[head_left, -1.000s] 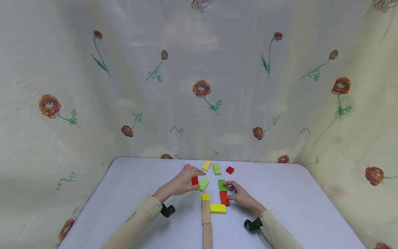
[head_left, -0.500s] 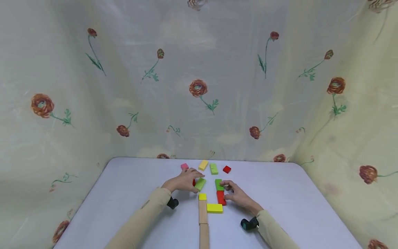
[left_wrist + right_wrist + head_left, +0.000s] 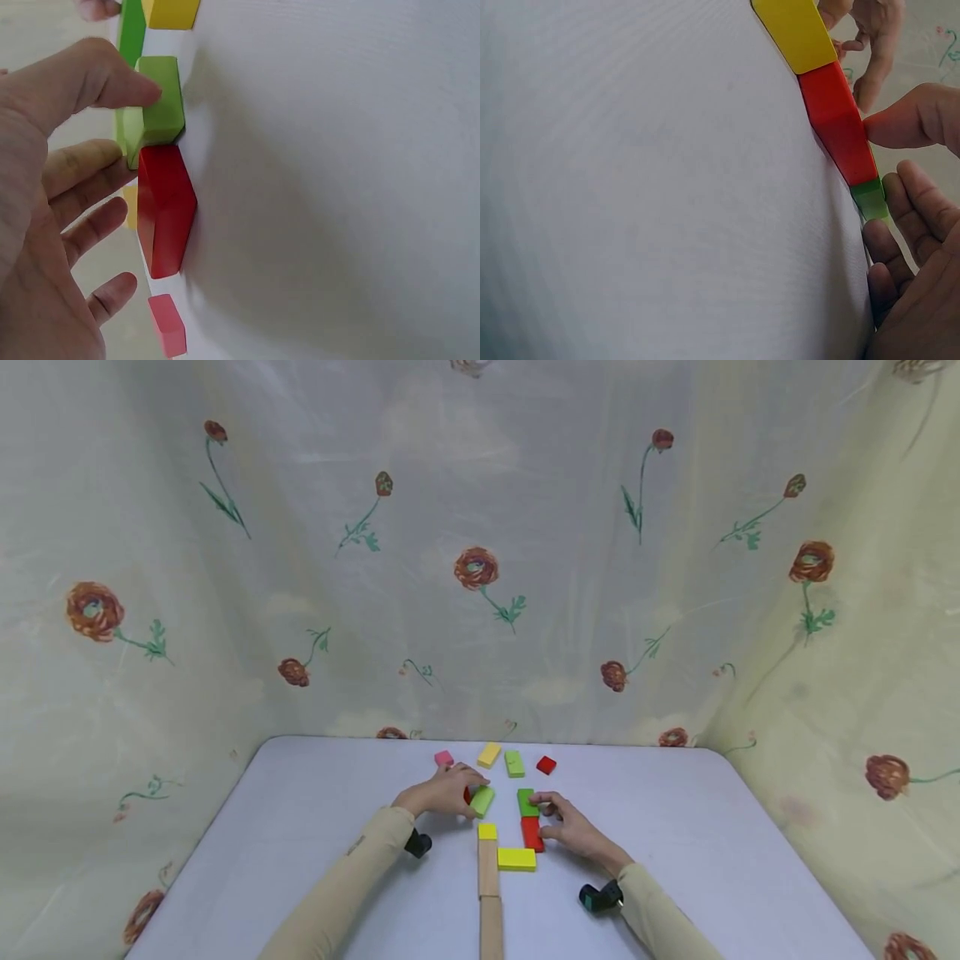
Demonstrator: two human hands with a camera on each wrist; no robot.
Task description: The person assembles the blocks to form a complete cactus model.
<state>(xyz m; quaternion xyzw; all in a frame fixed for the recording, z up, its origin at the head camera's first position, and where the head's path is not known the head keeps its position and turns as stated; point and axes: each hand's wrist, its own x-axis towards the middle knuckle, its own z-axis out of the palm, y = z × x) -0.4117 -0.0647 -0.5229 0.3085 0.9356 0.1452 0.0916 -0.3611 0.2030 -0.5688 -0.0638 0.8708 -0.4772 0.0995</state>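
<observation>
My left hand (image 3: 442, 793) pinches a light green block (image 3: 169, 112), thumb on one end and fingertips at the other. Against that block in the left wrist view lies a red block (image 3: 166, 210), mostly covered by the hand in the head view. My right hand (image 3: 576, 828) is beside two blocks laid end to end. Its thumb touches the edge of a red block (image 3: 840, 124), and its index finger rests at a green block (image 3: 527, 803) beyond. A bright yellow block (image 3: 517, 860) lies crosswise at the near end of that red block.
Wooden blocks (image 3: 489, 870) form a line toward me, with a small yellow block (image 3: 487, 832) at the far end. Farther back lie a pink block (image 3: 444, 758), a pale yellow block (image 3: 489, 754), another light green block (image 3: 514, 763) and a small red block (image 3: 546, 765).
My left hand has moved right and come down onto the light green block, now between thumb and fingers. My right hand stays at the red and green blocks. The head view has shifted slightly.
</observation>
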